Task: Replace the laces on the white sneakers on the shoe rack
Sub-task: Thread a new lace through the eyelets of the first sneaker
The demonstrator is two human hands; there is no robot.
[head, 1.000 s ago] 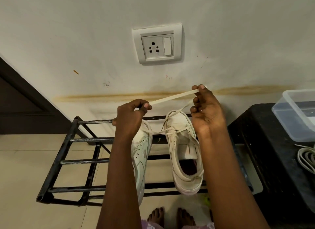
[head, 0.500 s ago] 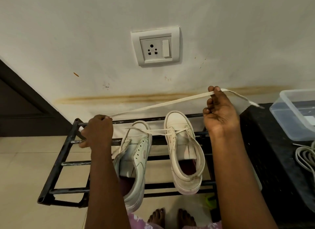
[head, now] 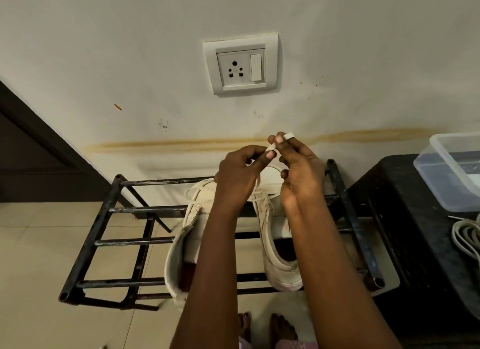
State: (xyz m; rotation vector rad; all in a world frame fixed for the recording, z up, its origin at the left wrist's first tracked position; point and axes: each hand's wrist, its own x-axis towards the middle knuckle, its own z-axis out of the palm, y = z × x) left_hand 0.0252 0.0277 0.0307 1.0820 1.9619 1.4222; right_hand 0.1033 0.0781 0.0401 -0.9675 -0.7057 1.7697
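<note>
Head view: half a second ago my arms were flung wide with the lace [head: 271, 146] stretched taut. Now my left hand [head: 240, 172] and right hand [head: 298, 174] meet above the right sneaker [head: 270, 218] on the shoe rack [head: 104, 211]. My fingers [head: 270, 155] pinch the lace, one turn wrapped over my right forefinger. I reckon I'm winding it up, with the left sneaker [head: 192, 213] alongside and the threading still to do.

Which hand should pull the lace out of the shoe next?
Probably the left hand: its fingers pinch the lace nearest the strand dropping to the sneaker; the right hand has lace looped over a finger.
</note>
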